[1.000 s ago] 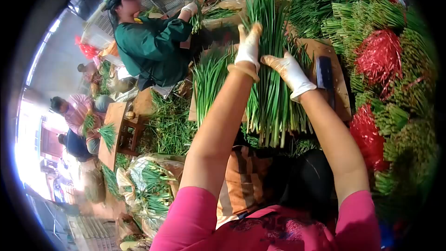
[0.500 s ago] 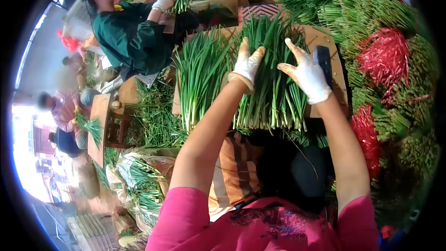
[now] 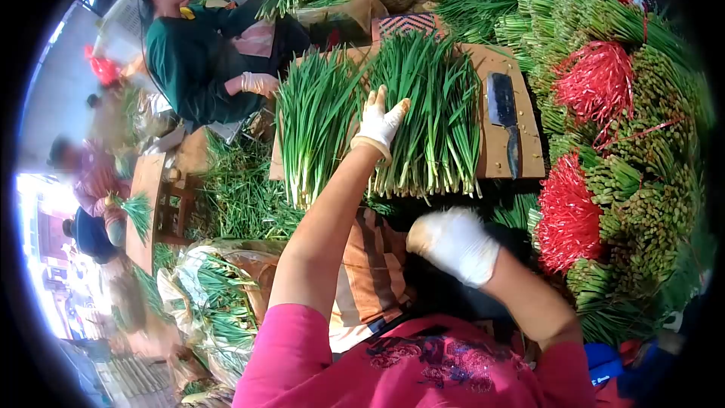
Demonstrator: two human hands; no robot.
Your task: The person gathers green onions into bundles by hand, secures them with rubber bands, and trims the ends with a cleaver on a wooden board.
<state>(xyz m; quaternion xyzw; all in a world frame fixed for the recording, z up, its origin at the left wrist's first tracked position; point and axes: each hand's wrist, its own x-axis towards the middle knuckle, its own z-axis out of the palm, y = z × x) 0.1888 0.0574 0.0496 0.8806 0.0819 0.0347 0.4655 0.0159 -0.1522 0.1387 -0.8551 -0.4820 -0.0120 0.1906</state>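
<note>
Since 0.5 s ago the right hand [image 3: 453,244] has left the greens and pulled back toward the body, now low in front of the torso, blurred; looks loosely curled w/ nothing in it, but can't tell for sure.

L to R: far left, other people sit w/ small bunches of greens. Next, a co-worker in a green jacket [image 3: 189,60], gloved hand [image 3: 259,83] near the desk's edge. Then the wooden desk [image 3: 495,147] w/ two heaps: a loose pile of green onions [image 3: 313,117], and just beside it the main bunch of green onions [image 3: 434,117], cut ends toward the wearer. The left hand [image 3: 380,121], gloved, lies flat and open on that bunch's left side, fingers spread, pressing not gripping. Right of the bunch a cleaver [image 3: 504,117] lies on the desk, untouched. Far right, tied bundles w/ red string [image 3: 596,79] stacked up.

Judgement: step looks like squaring up the bunch. To do it well, keep the left palm steady so stalks don't splay, even the cut ends, keep clear of the blade.
</note>
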